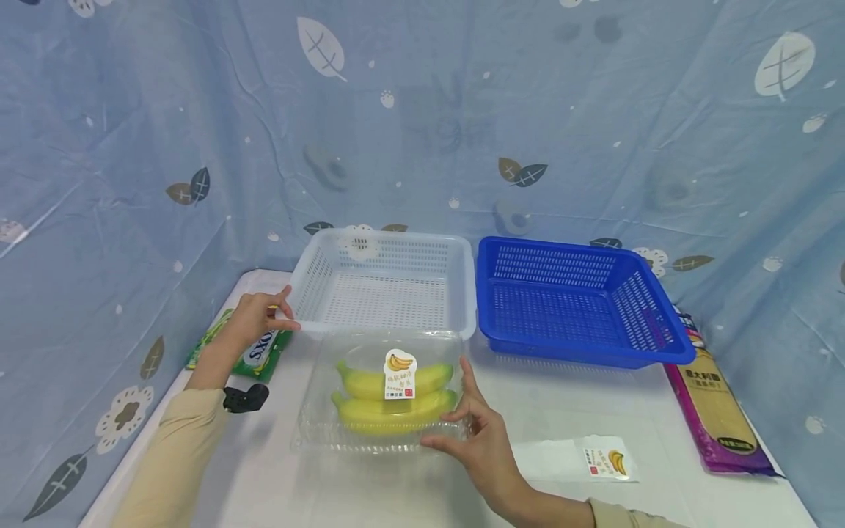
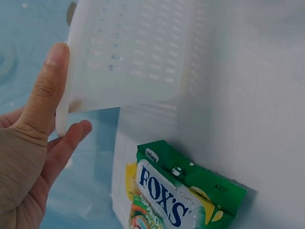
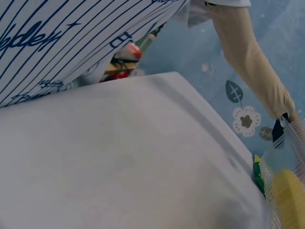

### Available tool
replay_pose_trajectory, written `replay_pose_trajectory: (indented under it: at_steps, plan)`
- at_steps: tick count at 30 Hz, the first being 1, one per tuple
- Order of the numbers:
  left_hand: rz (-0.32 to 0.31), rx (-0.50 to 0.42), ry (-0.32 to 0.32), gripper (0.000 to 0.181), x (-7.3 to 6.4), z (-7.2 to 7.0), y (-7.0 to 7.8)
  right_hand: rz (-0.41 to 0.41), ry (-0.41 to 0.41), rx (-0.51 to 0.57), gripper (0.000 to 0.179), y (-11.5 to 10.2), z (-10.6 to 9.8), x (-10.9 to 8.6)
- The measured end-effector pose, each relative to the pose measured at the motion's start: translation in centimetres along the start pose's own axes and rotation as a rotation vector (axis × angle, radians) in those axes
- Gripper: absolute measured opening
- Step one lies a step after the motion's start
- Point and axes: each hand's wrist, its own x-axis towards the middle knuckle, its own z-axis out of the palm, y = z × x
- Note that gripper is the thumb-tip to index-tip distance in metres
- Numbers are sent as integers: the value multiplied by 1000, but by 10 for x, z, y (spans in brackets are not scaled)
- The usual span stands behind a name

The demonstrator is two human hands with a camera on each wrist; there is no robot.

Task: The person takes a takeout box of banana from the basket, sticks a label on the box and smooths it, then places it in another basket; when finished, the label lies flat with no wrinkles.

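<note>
My left hand (image 1: 259, 317) pinches the rim of the white plastic basket (image 1: 470, 293) at its near left corner. In the left wrist view the thumb (image 2: 50, 81) lies on the basket's rim and the other fingers curl behind it. A clear plastic clamshell box (image 1: 317, 411) with two yellow bananas (image 1: 389, 412) inside is gripped at its right side by my right hand (image 1: 485, 440). A banana-printed label (image 1: 400, 374) is on the box. Its far edge overlaps the basket's front in the head view. The right hand is outside the right wrist view.
A green Fox's candy bag (image 2: 190, 191) lies below the left hand. Right of the white basket stands a blue basket (image 1: 554, 352). A purple and yellow pasta pack (image 1: 716, 396) lies at the far right. Near the right forearm is a white strip with a banana label (image 1: 607, 458).
</note>
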Motion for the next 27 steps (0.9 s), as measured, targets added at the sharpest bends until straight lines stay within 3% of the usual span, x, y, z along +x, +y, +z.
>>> replay_pose_trajectory:
  at_steps: [7,19,27]
  plan:
    - [-6,-7,1,21,0,1,0,-10,18,0,31,-12,-1,5]
    - [-29,12,-6,21,1,0,1,7,44,147,36,-32,-7,16]
    - [-44,3,-12,19,0,-1,2,64,45,152,30,-48,-10,29]
